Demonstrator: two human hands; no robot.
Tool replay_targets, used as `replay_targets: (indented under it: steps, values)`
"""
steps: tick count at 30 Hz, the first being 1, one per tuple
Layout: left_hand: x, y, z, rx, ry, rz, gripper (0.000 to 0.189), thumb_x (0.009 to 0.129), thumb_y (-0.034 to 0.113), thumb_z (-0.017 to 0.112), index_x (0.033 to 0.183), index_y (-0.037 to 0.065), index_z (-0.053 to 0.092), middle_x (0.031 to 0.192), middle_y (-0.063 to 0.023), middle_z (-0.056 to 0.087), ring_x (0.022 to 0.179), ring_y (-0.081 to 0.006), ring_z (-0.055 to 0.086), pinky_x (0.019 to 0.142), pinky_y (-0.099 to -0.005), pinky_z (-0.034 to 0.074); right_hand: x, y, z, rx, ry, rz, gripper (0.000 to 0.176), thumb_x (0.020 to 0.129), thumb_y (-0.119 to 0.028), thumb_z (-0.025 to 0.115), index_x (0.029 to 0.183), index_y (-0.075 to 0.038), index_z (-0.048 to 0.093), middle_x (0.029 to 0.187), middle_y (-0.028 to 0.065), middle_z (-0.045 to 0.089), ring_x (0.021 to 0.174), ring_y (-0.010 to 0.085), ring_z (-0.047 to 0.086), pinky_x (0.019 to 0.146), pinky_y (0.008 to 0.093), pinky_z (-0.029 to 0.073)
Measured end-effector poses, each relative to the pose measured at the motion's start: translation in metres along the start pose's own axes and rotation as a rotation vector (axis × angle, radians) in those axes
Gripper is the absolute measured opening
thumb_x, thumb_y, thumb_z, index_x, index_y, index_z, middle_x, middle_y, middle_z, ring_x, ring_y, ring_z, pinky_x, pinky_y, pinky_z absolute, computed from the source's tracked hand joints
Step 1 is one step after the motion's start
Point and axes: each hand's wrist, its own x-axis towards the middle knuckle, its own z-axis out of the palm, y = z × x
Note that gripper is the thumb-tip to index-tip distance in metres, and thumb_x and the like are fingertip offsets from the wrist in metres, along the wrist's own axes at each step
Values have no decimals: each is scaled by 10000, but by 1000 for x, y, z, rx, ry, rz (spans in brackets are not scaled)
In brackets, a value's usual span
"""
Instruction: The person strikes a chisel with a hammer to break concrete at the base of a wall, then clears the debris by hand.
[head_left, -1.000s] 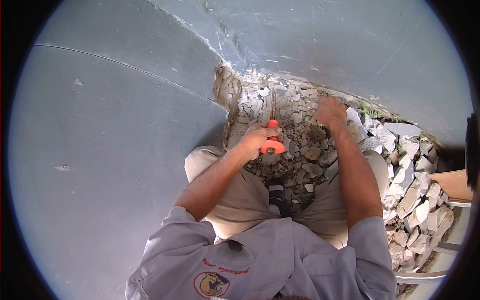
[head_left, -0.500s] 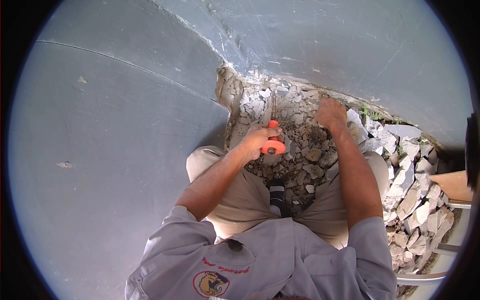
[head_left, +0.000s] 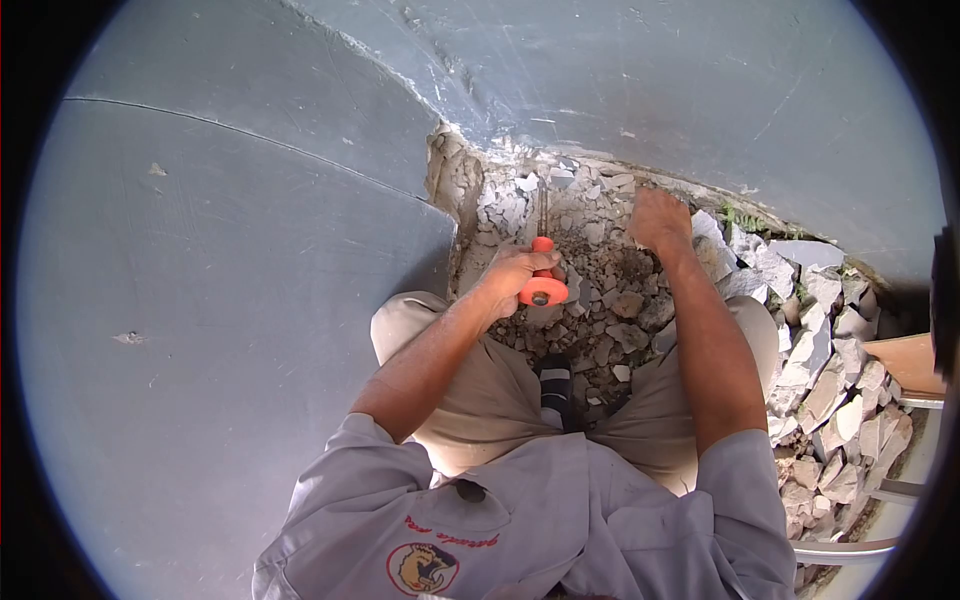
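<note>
My left hand (head_left: 510, 275) is wrapped round the orange grip of a chisel (head_left: 541, 291) with a round hand guard. The chisel's steel shaft points away from me toward the broken corner, its tip among pale plaster chips. Close to the foot of the far wall, my right hand (head_left: 660, 218) is closed above the rubble; its fingers are turned away, so I cannot see what they hold. Between and below both hands lies loose broken rubble (head_left: 627, 306) of stones, grit and plaster.
Grey painted surfaces (head_left: 230, 260) rise at the left and along the far side (head_left: 700, 90). A heap of broken slabs (head_left: 835, 400) lies on the right, beside a brown board (head_left: 905, 366) and curved metal bars (head_left: 845, 552). My striped sock (head_left: 555, 385) shows between my knees.
The view has shifted slightly. Both hands keep nearly the same pose, the left still on the chisel and the right still closed by the wall.
</note>
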Motion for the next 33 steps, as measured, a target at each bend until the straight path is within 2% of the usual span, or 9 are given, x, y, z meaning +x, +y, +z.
replay_targets:
  steps: [3,9,12,24,33]
  values:
    - [-1,-1,2,-25,22,17,324,892,191,719,1064,-61,608,870,-129,690,738,-189,678,637,-332,570,0,1,3,-2,25,-2,290,854,-88,534,1077,-17,706,1101,196,703,1053,329,684,914,419,540]
    - [0,-1,3,-22,32,22,296,895,187,713,1040,-56,623,874,-126,690,743,-189,678,650,-336,565,2,0,1,13,4,3,284,851,-80,535,1068,-16,708,1096,199,704,1051,327,685,915,425,539]
    - [1,1,0,12,7,-20,392,908,179,701,1209,-15,541,947,-147,683,828,-206,678,719,-350,574,1,0,-1,18,-10,8,275,845,-73,537,1047,-13,715,1084,199,707,1046,326,687,910,423,542]
    - [3,0,0,29,6,12,389,913,157,681,1226,-18,529,943,-158,693,838,-223,693,723,-358,574,1,0,-4,23,-12,8,278,840,-62,542,1051,-12,717,1085,188,709,1040,320,689,898,414,548]
    - [2,2,2,43,12,6,364,917,170,679,1179,-49,554,947,-157,692,818,-208,687,713,-350,575,1,-2,-5,16,-15,19,286,848,-61,533,1068,-12,709,1093,190,706,1048,316,686,908,411,542]
